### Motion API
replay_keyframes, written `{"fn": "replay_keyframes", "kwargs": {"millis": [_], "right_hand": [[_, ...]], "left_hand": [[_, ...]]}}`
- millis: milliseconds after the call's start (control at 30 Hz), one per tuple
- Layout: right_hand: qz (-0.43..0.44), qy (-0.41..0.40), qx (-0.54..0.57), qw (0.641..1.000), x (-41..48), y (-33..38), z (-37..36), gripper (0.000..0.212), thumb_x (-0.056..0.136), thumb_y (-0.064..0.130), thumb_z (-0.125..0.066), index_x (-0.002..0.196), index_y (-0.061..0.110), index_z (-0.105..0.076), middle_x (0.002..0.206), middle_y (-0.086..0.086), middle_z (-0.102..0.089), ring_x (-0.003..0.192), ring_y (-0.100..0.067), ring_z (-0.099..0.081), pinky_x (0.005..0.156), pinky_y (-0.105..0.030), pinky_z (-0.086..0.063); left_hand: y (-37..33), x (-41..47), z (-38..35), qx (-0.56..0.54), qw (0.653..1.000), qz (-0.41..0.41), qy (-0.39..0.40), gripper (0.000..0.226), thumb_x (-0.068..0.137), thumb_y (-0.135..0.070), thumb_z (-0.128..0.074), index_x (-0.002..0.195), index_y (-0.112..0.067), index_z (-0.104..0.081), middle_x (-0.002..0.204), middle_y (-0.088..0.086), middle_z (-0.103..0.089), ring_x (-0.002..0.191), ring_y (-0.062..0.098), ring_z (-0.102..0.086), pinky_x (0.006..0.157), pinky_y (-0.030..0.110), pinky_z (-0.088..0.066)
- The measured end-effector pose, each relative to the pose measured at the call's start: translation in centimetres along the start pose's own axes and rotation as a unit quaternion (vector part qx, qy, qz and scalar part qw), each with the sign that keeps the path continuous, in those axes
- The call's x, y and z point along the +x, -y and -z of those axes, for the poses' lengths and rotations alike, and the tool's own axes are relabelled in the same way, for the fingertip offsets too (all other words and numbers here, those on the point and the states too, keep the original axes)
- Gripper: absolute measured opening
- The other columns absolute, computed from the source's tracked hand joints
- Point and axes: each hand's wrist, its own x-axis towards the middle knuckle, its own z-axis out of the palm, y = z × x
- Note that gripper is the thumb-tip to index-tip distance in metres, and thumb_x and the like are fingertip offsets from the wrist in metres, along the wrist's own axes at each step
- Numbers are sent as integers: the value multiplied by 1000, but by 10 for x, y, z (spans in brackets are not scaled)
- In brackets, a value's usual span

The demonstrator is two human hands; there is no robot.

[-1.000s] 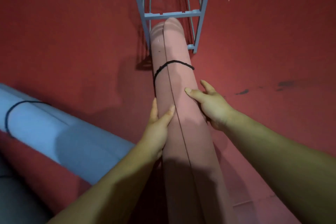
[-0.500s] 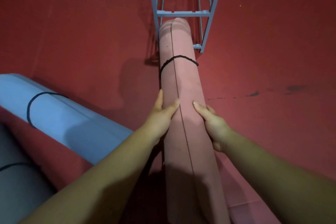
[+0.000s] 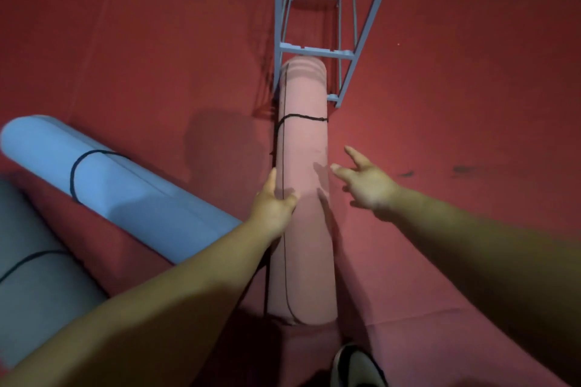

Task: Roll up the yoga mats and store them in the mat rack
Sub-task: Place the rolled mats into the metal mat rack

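your right hand [image 3: 367, 185] had lifted off the pink mat [image 3: 303, 151], fingers spread; your left hand [image 3: 275, 207] stayed pressed flat on its left side. the mat lay on the floor [image 3: 157, 41], long axis pointing away from you, far end between the posts of the rack [image 3: 317, 53].

matt pink mat [image 3: 303, 229], painted metal rack [image 3: 317, 53]
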Motion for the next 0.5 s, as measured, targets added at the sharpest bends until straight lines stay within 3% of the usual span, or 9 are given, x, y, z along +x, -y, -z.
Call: {"fn": "replay_keyframes", "kwargs": {"millis": [133, 200, 267, 333, 400, 500], "right_hand": [[66, -45, -57, 995, 30, 34, 32, 74, 91, 46, -70, 155, 38, -35, 138, -10, -62, 87, -11, -60, 75, -26, -47], [96, -55, -87, 990, 64, 49, 34, 72, 91, 44, -71, 154, 35, -37, 146, -11, -56, 107, -15, -63, 89, -27, -49], [154, -56, -143, 976, 100, 63, 32, 70, 93, 38, -71, 154, 29, -39, 153, -8, -48, 136, -17, -49, 110, -21, -35], [222, -76, -201, 951, 138, 82, 35, 67, 94, 33, -70, 154, 23, -41, 153, -9, -47, 142, -21, -41, 107, -14, -24], [276, -96, -258, 921, 174, 102, 43, 66, 94, 33, -68, 153, 20, -42, 149, -15, -48, 142, -28, -39, 111, -21, -25], [298, -100, -352, 882, 217, 119, 51, 70, 95, 42, -65, 156, 21, -38, 154, -19, -39, 145, -37, -32, 119, -34, -22]], "left_hand": [[-39, 7, 7, 17, 1000, -16, -6, 84, 91, -36, -72, 160, -36, -25, 155, 5, -44, 138, 22, -49, 102, 23, -39], [-54, 35, 3, 3, 1000, -17, -21, 92, 80, -45, -76, 158, -41, -27, 150, 3, -49, 129, 21, -56, 103, 27, -45], [-62, 67, -4, -16, 998, -15, -50, 99, 65, -56, -69, 155, -47, -29, 145, 3, -54, 120, 19, -62, 102, 32, -51], [-71, 100, -11, -9, 997, -22, -68, 99, 65, -54, -65, 157, -44, -29, 144, 5, -52, 119, 18, -61, 98, 26, -49], [-82, 128, -13, 15, 996, -34, -75, 99, 69, -50, -66, 159, -43, -26, 145, 6, -48, 121, 18, -59, 99, 23, -44], [-89, 164, -16, 34, 996, -26, -75, 99, 77, -49, -76, 158, -49, -19, 148, 5, -44, 126, 21, -56, 108, 32, -44]]}}
